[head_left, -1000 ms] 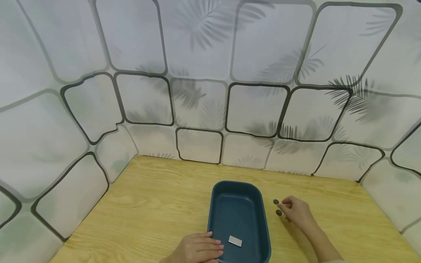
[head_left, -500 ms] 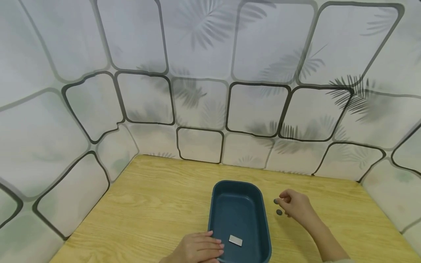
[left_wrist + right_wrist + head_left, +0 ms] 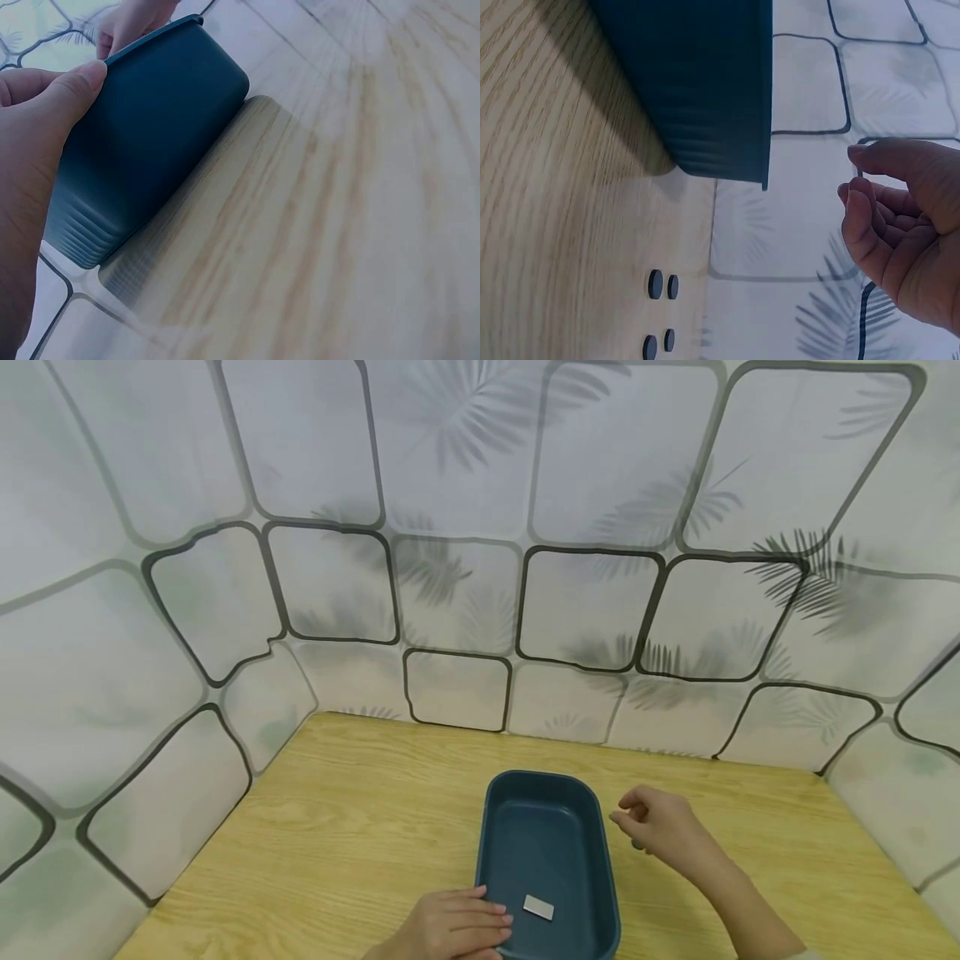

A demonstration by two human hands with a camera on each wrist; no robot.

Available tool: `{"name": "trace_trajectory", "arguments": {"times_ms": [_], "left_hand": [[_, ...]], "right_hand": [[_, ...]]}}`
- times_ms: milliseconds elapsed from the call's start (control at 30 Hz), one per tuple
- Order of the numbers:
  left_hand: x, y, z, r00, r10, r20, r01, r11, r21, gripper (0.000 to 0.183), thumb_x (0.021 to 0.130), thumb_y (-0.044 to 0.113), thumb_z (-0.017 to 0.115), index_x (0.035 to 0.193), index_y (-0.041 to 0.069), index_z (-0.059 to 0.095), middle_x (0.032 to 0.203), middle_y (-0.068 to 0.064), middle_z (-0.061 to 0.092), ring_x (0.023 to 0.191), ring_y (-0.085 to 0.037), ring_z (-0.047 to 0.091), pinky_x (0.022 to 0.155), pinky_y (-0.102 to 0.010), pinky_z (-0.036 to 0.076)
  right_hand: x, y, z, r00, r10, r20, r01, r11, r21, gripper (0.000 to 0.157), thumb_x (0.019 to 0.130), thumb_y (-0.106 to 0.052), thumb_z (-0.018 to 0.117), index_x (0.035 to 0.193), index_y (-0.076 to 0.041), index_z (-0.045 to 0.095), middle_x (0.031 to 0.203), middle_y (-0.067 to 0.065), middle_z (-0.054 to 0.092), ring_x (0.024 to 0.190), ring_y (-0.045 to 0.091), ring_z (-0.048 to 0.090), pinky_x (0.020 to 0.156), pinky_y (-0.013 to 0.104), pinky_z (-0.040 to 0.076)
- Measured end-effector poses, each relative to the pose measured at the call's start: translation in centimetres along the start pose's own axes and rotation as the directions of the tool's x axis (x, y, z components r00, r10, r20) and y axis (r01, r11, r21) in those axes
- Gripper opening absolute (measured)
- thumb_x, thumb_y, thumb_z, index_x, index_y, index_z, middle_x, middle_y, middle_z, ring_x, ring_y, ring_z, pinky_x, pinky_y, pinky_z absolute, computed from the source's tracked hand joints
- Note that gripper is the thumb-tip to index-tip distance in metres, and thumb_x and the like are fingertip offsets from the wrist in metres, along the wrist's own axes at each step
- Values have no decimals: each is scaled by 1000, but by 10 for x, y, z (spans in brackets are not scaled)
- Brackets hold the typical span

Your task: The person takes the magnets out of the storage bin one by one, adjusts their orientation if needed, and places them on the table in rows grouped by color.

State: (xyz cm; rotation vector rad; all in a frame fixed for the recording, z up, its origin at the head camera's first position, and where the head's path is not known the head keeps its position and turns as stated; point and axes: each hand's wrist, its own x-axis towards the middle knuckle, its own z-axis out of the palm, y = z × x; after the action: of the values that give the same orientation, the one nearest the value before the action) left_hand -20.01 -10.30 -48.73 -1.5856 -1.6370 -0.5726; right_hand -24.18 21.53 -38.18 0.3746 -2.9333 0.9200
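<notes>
A deep dark blue rectangular tray (image 3: 534,847) stands on the table, with a small whitish rectangular block (image 3: 538,907) lying on its floor. My left hand (image 3: 459,927) holds the tray's near left rim, fingers over the inside and thumb (image 3: 90,73) at the rim. To the right of the tray, my right hand (image 3: 663,827) is raised, pinching a small thin piece (image 3: 859,166) between thumb and forefinger; it shows almost edge-on. Below that hand, a small dark disc (image 3: 637,843) is partly hidden in the head view. Several dark discs (image 3: 655,284) appear on the table in the right wrist view.
A light wood-grain table (image 3: 375,810) extends around the tray. Behind it and along both sides hangs a pale covering (image 3: 457,610) printed with dark rounded outlines and leaves.
My right hand has lifted from beside the dark discs and moved left toward the tray with a small piece between its fingertips. The left hand and the tray have stayed put.
</notes>
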Motion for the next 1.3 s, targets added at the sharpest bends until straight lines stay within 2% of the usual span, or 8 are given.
{"name": "trace_trajectory", "arguments": {"times_ms": [233, 433, 633, 867, 1033, 1100, 1167, 1300], "left_hand": [[-1, -1, 1, 1000, 13, -3, -13, 1000, 7, 20, 87, 20, 68, 100, 6, 74, 101, -4, 72, 101, -13, 67, 86, -33, 54], [0, -2, 0, 1000, 14, -8, -14, 1000, 3, 21, 87, 21, 68, 100, 6, 74, 102, -4, 72, 100, -13, 67, 88, -33, 53], [2, -2, -1, 1000, 7, -3, -7, 1000, 6, 21, 85, 21, 70, 100, 6, 74, 101, -3, 72, 100, -12, 67, 88, -33, 53], [0, 0, 0, 999, -36, 10, 36, 999, -15, 21, 89, 21, 66, 103, 7, 73, 104, -2, 72, 106, -10, 64, 89, -33, 52], [2, -2, 0, 1000, 15, -17, -14, 1000, 24, 20, 87, 22, 69, 99, 8, 75, 100, -3, 72, 101, -11, 66, 87, -32, 54], [3, -4, 0, 999, 45, -28, -44, 998, 43, 20, 85, 23, 71, 97, 7, 75, 98, -3, 73, 98, -12, 68, 86, -33, 54], [4, -4, 0, 998, 54, -30, -53, 998, 44, 20, 84, 22, 72, 96, 7, 75, 97, -3, 73, 97, -12, 68, 86, -32, 54], [5, -4, -1, 998, 52, -26, -51, 998, 30, 19, 85, 21, 71, 95, 7, 75, 97, -3, 73, 97, -12, 68, 87, -32, 54]], "right_hand": [[1, -15, 3, 990, -143, 1, 142, 986, -85, 11, 86, -16, 68, 91, -7, 65, 65, -8, 55, 50, 1, 46, 49, 21, 43], [4, -26, 6, 968, -199, 153, 208, 977, -43, 13, 86, -18, 68, 90, -7, 63, 70, -6, 60, 55, 1, 51, 50, 20, 45], [6, -36, 10, 902, -271, 337, 287, 958, 3, 16, 86, -18, 69, 91, -5, 62, 71, -6, 61, 59, 1, 53, 53, 21, 47], [9, -52, 24, 836, -278, 474, 341, 939, -51, 14, 83, -15, 70, 88, -3, 63, 66, -7, 57, 54, 0, 49, 50, 19, 45], [11, -60, 36, 768, -304, 564, 437, 892, -115, 12, 79, -12, 72, 79, -4, 64, 64, -9, 54, 53, -1, 45, 49, 17, 42], [11, -63, 40, 750, -295, 592, 460, 876, -147, 13, 78, -11, 72, 74, -6, 62, 60, -10, 50, 50, -1, 41, 46, 16, 38], [11, -66, 46, 740, -282, 611, 479, 858, -183, 17, 76, -10, 73, 66, -7, 59, 56, -10, 45, 48, 1, 37, 44, 17, 34], [7, -67, 61, 752, -196, 629, 449, 851, -271, 24, 73, -12, 73, 61, -10, 53, 54, -8, 42, 48, 4, 35, 44, 19, 31]]}}
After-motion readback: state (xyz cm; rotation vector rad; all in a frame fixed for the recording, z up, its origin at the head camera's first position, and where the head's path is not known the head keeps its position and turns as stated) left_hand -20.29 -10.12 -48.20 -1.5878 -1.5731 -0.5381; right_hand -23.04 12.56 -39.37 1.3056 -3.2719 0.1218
